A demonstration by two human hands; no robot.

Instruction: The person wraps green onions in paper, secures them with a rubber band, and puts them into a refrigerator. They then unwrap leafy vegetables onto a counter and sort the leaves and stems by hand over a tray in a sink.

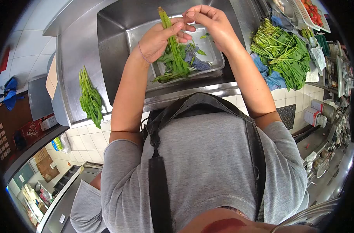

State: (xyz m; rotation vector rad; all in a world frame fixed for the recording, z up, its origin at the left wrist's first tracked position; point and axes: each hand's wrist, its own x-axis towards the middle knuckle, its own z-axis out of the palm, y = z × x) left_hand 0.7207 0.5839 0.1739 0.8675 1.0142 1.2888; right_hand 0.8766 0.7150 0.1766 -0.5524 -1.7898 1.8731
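Observation:
My left hand [160,39] is closed round a leafy green stem [173,48], its cut end up and its leaves hanging down over the sink. Close to the left fingertips, my right hand [212,24] has thumb and finger pinched together; anything between them is too small to make out. Below both hands a metal tray [149,79] sits in the steel sink [112,46]. Loose green leaf pieces and a crumpled dark blue-grey cloth [200,64] lie in the tray.
A small bunch of greens [90,97] lies on the left steel counter [74,50]. To the right, a large heap of greens [282,52] rests on blue material. A white basket [301,13] of red produce stands at the upper right. Another person's grey sleeve [85,202] shows lower left.

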